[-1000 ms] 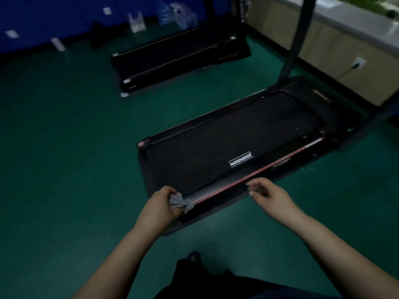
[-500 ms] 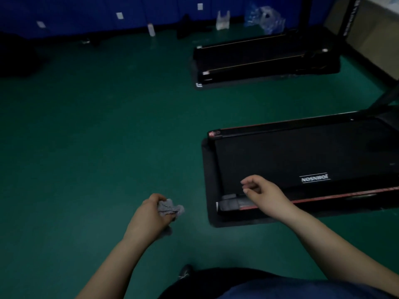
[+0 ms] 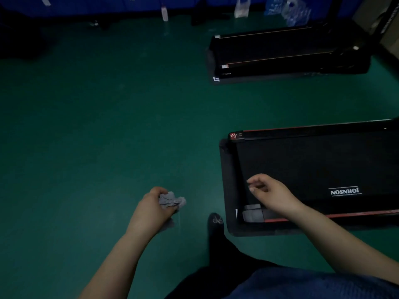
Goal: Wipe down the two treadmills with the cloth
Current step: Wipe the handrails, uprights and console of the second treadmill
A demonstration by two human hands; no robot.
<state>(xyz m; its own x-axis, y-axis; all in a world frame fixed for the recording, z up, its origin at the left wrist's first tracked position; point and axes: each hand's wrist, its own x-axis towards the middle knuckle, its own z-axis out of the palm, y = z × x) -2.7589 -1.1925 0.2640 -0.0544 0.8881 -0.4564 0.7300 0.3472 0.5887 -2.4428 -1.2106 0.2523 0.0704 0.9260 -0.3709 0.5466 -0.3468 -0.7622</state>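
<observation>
Left hand (image 3: 152, 209) grips the crumpled grey cloth (image 3: 171, 200) above the green floor (image 3: 86, 126), clear of the near treadmill (image 3: 302, 165). Right hand (image 3: 271, 194) hovers, fingers loosely curled, empty. Cloth judged soft, light; bunched grip suits wiping.

- Cloth (image 3: 171, 201): small, grey and crumpled into a wad, gripped in your left hand (image 3: 154, 209) above the green floor (image 3: 97, 126), well apart from both machines.
- Near treadmill (image 3: 313, 169): black, lying flat on the floor at your right; red trim lines run along both side rails, and a white "JOHNSON" logo, upside down from where you stand, marks the belt. Its rear end faces left.
- Far treadmill (image 3: 280, 52): black, flat on the floor near the far wall, parallel to the near one, with thin pale lines along its side rails.
</observation>
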